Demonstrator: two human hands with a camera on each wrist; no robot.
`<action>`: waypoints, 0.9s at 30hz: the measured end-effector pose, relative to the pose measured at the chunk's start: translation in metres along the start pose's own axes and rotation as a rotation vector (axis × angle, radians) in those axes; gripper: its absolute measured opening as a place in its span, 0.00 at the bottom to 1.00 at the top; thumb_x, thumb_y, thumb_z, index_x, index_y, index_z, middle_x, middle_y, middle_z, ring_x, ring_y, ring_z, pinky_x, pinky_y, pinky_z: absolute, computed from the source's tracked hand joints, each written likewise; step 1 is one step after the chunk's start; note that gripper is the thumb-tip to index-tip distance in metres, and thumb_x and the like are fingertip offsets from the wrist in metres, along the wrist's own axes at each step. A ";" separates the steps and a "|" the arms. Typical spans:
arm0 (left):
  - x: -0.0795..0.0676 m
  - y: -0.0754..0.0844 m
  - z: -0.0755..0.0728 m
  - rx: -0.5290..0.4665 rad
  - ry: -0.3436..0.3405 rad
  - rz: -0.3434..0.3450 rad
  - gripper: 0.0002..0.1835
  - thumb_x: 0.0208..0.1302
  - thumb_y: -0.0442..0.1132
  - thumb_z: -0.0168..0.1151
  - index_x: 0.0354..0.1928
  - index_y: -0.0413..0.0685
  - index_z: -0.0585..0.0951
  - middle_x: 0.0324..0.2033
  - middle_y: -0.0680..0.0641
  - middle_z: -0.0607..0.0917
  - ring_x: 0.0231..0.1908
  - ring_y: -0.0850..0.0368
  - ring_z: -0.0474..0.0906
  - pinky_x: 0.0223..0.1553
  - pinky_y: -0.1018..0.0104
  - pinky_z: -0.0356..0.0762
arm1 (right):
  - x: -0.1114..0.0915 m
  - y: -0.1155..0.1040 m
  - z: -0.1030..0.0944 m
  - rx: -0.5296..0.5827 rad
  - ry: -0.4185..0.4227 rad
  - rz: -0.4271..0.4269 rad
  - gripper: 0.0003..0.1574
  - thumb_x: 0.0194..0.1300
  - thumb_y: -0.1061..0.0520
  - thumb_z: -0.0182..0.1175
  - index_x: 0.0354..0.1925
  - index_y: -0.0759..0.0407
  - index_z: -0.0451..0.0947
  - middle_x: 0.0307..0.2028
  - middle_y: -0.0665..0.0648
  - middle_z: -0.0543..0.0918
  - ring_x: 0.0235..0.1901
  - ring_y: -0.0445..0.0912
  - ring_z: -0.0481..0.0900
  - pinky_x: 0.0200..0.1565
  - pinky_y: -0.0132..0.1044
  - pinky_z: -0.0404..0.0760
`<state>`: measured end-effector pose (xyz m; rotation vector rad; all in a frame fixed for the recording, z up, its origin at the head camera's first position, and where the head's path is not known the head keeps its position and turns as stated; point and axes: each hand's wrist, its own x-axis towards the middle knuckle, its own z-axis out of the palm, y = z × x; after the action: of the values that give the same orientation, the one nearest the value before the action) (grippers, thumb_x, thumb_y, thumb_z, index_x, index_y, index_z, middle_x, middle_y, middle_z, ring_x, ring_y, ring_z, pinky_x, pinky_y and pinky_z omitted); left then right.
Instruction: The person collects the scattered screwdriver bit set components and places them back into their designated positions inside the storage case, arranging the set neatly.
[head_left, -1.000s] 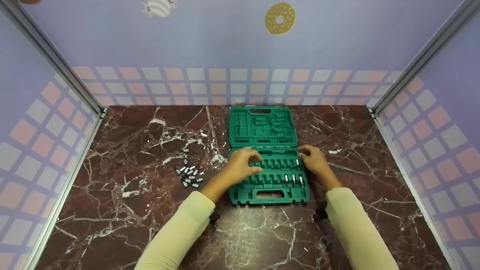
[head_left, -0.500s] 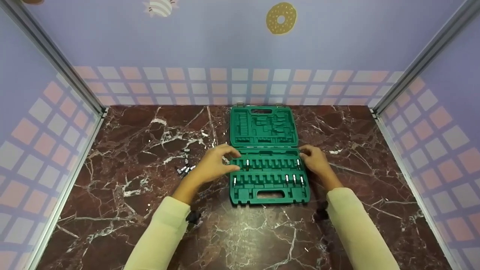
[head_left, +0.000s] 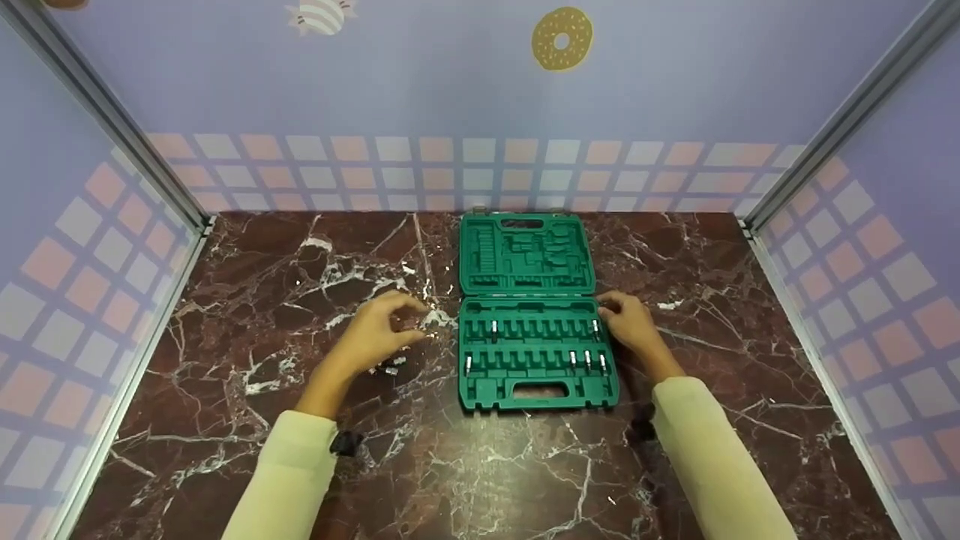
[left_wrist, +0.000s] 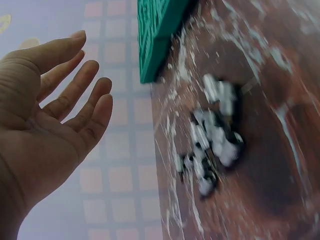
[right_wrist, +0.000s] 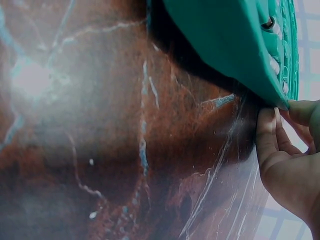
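Left hand (head_left: 373, 334) released, thumb and fingers spread apart with nothing between them, hanging above the loose metal bits (left_wrist: 217, 132). Right hand (head_left: 628, 321) has thumb and fingers pinched on the right edge of the green case (head_left: 534, 343), near the hinge. Case lies open on the counter (head_left: 517, 465), base toward the person, lid (head_left: 525, 255) laid back toward the far wall (head_left: 450, 90). Six seated bits (head_left: 588, 360) in the base: two in the far row, well apart; four in the near row, one at left, three together at right. Loose ones sit in a cluster left of the case, partly hidden by the left hand in the head view, blurred in the left wrist view. Counter is dark red-brown with white veins.
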<state>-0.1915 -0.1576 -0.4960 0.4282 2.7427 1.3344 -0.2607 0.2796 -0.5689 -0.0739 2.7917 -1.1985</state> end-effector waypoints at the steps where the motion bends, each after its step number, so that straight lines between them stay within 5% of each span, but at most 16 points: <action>1: -0.002 -0.003 -0.002 0.015 0.008 -0.002 0.21 0.56 0.32 0.76 0.53 0.45 0.85 0.52 0.43 0.85 0.54 0.40 0.81 0.66 0.41 0.71 | 0.000 0.000 0.000 0.001 0.001 0.000 0.17 0.76 0.62 0.56 0.59 0.67 0.80 0.53 0.72 0.84 0.53 0.64 0.81 0.57 0.60 0.79; 10: -0.017 -0.029 -0.014 0.033 0.021 -0.053 0.23 0.55 0.28 0.74 0.55 0.44 0.84 0.65 0.34 0.79 0.74 0.30 0.62 0.74 0.31 0.54 | 0.000 0.000 0.000 -0.002 -0.002 0.009 0.18 0.76 0.63 0.55 0.59 0.68 0.79 0.54 0.72 0.83 0.54 0.64 0.81 0.57 0.60 0.78; 16: -0.023 -0.047 -0.018 0.057 0.045 -0.045 0.27 0.52 0.22 0.70 0.56 0.42 0.83 0.58 0.37 0.82 0.64 0.33 0.74 0.68 0.34 0.68 | 0.000 0.000 -0.001 0.009 0.001 0.012 0.17 0.76 0.63 0.55 0.59 0.68 0.80 0.53 0.72 0.84 0.53 0.63 0.81 0.57 0.59 0.78; 27: -0.033 -0.078 -0.023 0.167 0.037 -0.059 0.27 0.53 0.21 0.69 0.57 0.37 0.81 0.53 0.35 0.83 0.57 0.34 0.77 0.63 0.36 0.72 | 0.000 0.001 0.002 0.008 0.009 -0.004 0.17 0.76 0.63 0.56 0.58 0.68 0.80 0.53 0.72 0.83 0.52 0.63 0.81 0.55 0.60 0.78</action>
<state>-0.1811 -0.2305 -0.5447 0.3320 2.8845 1.1163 -0.2603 0.2794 -0.5709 -0.0735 2.7962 -1.2137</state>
